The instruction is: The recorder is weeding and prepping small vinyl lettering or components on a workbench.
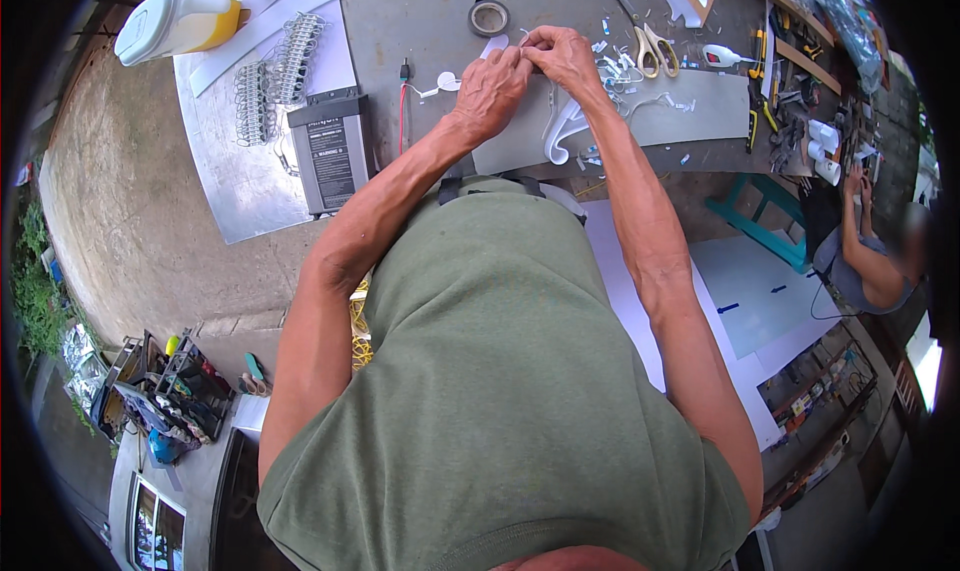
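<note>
At the table's middle, my left hand [490, 93] and my right hand [562, 57] meet fingertip to fingertip. Both are closed in a pinch, and what they hold is too small and too covered to make out. A pale, rounded piece [494, 45] shows just beyond my left fingers. Beside that hand lies a white wire with small white modules [446, 82]. A curved white plastic strip [566, 136] rests below my right wrist. Scissors with cream handles [655, 53] and a roll of dark tape [488, 17] lie close by.
A grey power supply box [335, 156] and wire-coil bundles [285, 71] sit at left, near a lidded pitcher [180, 23] of yellow liquid. White scraps surround a glue bottle [722, 56] and pliers [768, 111] at right. Another person [880, 261] works beyond a teal stool [765, 216].
</note>
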Available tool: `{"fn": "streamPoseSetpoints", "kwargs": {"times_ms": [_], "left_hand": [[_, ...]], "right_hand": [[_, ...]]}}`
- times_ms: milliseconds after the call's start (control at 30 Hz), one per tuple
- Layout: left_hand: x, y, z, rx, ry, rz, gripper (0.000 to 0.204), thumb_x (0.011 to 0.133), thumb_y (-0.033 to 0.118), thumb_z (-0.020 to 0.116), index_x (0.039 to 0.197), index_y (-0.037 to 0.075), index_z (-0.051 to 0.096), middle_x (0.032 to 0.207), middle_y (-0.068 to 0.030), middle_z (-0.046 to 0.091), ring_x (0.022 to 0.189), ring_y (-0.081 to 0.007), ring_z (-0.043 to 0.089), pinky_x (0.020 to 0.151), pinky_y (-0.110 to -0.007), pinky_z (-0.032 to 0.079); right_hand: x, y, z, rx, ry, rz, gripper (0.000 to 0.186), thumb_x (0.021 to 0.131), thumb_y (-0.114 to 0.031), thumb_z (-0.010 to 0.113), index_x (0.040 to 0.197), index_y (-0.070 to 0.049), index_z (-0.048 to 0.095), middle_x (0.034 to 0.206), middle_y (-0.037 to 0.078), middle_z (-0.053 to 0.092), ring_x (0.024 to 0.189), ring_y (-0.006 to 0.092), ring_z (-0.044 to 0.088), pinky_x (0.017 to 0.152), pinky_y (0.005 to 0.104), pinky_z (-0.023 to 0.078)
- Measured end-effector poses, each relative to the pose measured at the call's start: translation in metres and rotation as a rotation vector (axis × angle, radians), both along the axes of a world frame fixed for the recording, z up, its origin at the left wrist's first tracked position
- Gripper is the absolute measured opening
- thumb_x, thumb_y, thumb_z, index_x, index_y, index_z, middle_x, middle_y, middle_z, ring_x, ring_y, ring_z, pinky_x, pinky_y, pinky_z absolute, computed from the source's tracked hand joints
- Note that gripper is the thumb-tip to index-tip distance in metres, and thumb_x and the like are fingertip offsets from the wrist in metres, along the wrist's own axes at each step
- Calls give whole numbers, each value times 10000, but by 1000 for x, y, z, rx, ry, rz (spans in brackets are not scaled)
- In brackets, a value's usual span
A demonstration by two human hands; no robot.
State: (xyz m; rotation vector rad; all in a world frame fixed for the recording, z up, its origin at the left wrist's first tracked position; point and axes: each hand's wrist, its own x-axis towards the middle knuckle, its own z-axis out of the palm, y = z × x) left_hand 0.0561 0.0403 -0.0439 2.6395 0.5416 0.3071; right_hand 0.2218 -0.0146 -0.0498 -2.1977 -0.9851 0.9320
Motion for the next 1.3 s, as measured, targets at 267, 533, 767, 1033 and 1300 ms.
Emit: {"fn": "streamPoseSetpoints", "kwargs": {"times_ms": [267,533,767,1033,1300], "left_hand": [[-24,3,-16,-460,-390,214,211,862,7,657,1059,13,580,959,-179,598,843,-388,624,733,-443,521],[-18,2,-2,-892,-390,564,243,961,71,617,1201,35,627,794,-43,666,609,-69,597,550,-255,501],[-27,7,-12,-871,-307,588,238,864,48,670,1089,44,744,749,-111,690,626,-173,639,620,-315,517],[-31,15,0,-479,-237,409,258,807,46,692,1057,35,754,842,-166,675,783,-310,674,714,-396,531],[-43,26,3,-372,-124,286,247,804,114,773,1041,54,739,993,-150,658,847,-318,676,733,-413,542]], "right_hand": [[-1,0,3,-16,-34,38,250,759,-300,761,928,-118,787,831,72,761,777,210,726,763,322,563],[-6,-1,-2,-8,-33,9,280,765,-318,751,942,-103,777,836,55,758,778,197,708,747,327,547],[-9,0,4,3,-48,35,268,800,-287,742,954,-69,767,824,55,754,758,169,702,727,309,543],[-8,-3,0,20,-35,16,279,779,-313,748,948,-93,769,830,61,756,767,200,709,736,326,547],[-7,-4,-3,28,-33,13,272,768,-341,754,942,-133,774,823,57,758,778,225,724,742,339,553]]}}
